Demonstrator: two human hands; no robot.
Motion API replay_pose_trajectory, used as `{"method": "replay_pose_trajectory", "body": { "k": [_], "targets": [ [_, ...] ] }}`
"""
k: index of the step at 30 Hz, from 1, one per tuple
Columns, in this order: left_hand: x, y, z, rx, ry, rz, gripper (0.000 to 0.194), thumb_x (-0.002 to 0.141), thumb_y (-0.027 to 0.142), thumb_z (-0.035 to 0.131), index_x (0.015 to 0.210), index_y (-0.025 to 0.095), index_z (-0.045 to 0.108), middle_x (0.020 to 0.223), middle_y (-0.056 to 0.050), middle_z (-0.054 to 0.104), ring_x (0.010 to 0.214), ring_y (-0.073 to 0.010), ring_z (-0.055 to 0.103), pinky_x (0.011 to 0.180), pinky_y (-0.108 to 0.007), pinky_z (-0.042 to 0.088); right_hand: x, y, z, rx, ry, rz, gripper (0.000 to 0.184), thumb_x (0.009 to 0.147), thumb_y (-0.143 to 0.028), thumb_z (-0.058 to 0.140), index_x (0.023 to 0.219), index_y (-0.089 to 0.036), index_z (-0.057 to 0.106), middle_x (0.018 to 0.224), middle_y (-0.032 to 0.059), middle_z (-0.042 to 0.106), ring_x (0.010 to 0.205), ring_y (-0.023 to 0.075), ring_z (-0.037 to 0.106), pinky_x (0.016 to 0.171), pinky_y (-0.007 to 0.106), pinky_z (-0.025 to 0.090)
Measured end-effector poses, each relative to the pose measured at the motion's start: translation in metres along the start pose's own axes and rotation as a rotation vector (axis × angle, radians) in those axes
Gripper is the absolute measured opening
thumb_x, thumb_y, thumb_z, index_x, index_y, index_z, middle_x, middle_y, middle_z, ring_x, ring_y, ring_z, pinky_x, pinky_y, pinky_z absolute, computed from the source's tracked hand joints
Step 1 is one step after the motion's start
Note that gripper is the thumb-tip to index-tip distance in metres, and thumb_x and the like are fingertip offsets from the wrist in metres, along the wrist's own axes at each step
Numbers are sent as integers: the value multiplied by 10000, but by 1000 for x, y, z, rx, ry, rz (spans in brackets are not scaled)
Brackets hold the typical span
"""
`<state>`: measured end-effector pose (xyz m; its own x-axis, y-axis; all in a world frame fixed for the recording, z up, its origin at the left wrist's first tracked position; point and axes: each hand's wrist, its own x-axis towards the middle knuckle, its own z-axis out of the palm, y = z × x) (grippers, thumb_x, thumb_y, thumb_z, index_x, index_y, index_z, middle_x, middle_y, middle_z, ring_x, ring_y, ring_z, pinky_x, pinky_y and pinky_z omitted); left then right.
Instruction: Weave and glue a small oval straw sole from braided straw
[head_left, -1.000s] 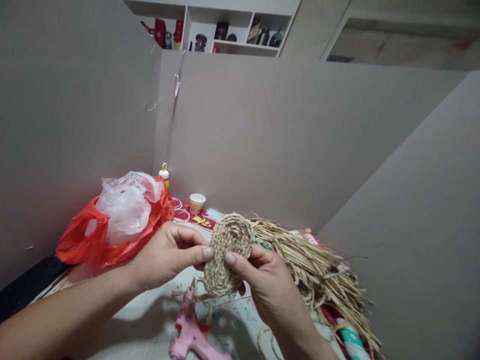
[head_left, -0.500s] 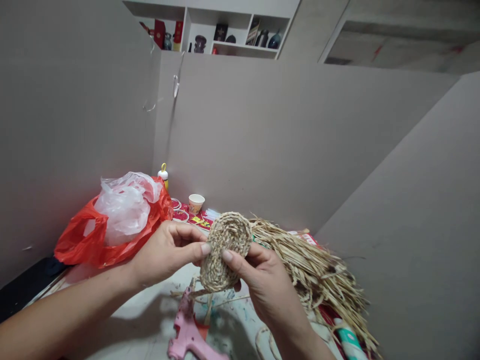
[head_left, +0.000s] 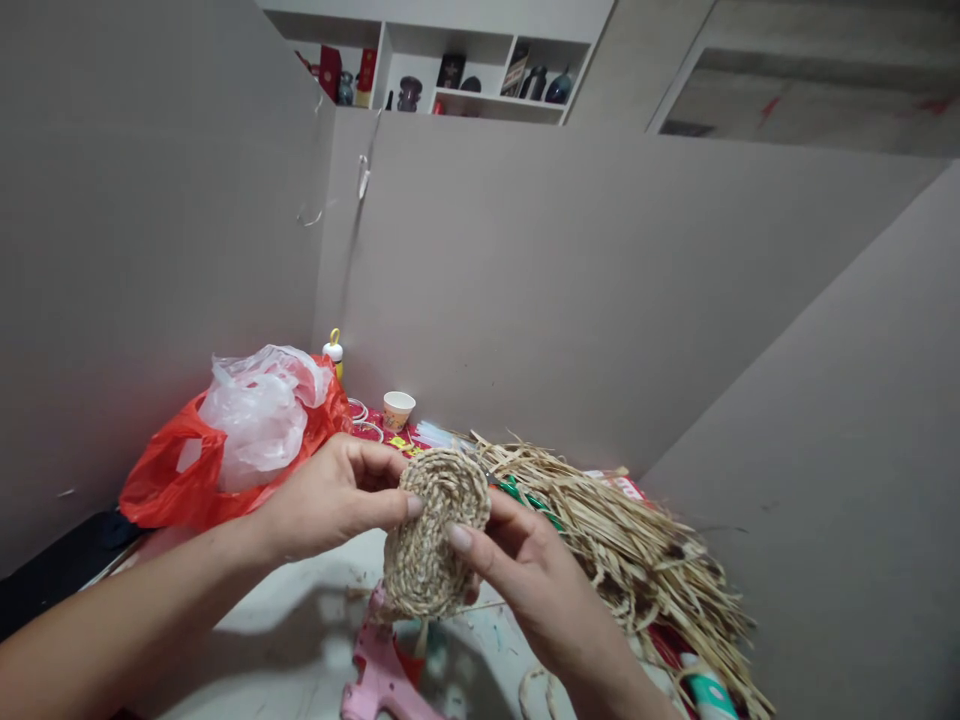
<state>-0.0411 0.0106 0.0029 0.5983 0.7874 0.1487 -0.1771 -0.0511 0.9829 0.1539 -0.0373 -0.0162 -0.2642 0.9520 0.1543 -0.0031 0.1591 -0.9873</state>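
Observation:
An oval coil of braided straw (head_left: pixel 431 560), narrowed at its middle like a small shoe sole, is raised above the table between both hands. My left hand (head_left: pixel 341 497) pinches its upper left edge, thumb on the front face. My right hand (head_left: pixel 517 570) grips the right edge, its thumb on the front and the other fingers partly hidden behind. Below the coil lies a pink glue gun (head_left: pixel 382 665), its nozzle end partly covered by the straw. Behind my right hand, green-handled scissors (head_left: pixel 529 497) rest against a bundle of dry straw (head_left: pixel 622 520).
A red plastic bag (head_left: pixel 176 465) with a clear bag (head_left: pixel 259 415) in it stands at the left. Toward the back are a paper cup (head_left: pixel 398 411) and a yellow-and-white bottle (head_left: pixel 333 352). A green-and-white tube (head_left: pixel 709 690) lies front right. Grey partitions (head_left: pixel 525 270) enclose the table (head_left: pixel 277 640).
The straw coil has come down a little and its face has tilted, now covering more of the glue gun's front end. Both hands keep hold of it. More of the green scissors shows.

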Motion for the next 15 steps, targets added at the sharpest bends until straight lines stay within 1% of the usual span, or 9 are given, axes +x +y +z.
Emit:
{"method": "replay_pose_trajectory", "body": {
  "k": [2,4,7,12,15],
  "targets": [
    [0,0,0,-7,-2,10,159,697,252,776,685,128,677,628,22,601,587,-82,510,582,-214,402,0,-1,-3,1,30,-31,267,792,-359,731,1020,-223,708,794,5,635,622,111,504,515,205,435],
    [0,0,-1,-14,-42,14,148,709,250,773,729,129,691,673,10,622,620,-91,528,606,-220,415,-1,-1,-3,-3,63,-56,209,779,-332,746,957,-223,738,742,-11,621,589,97,475,505,194,415],
    [-1,-3,-2,-7,-93,13,136,744,255,750,737,130,696,684,7,616,631,-93,527,609,-220,418,-1,-1,-1,-24,90,-76,156,782,-321,742,901,-223,761,697,-21,588,570,89,442,494,190,384],
    [-5,-7,2,17,-84,21,145,777,262,723,821,124,730,738,-22,645,684,-116,550,662,-247,444,-4,-3,7,-106,147,-109,153,823,-341,688,893,-234,772,753,11,608,656,128,497,530,217,417],
    [-6,-7,4,14,-82,30,143,775,257,722,798,116,731,723,-26,647,673,-119,552,660,-251,448,-8,-2,9,-171,160,-131,151,836,-342,669,881,-240,771,757,22,633,675,143,517,526,227,432]
  ]
}}
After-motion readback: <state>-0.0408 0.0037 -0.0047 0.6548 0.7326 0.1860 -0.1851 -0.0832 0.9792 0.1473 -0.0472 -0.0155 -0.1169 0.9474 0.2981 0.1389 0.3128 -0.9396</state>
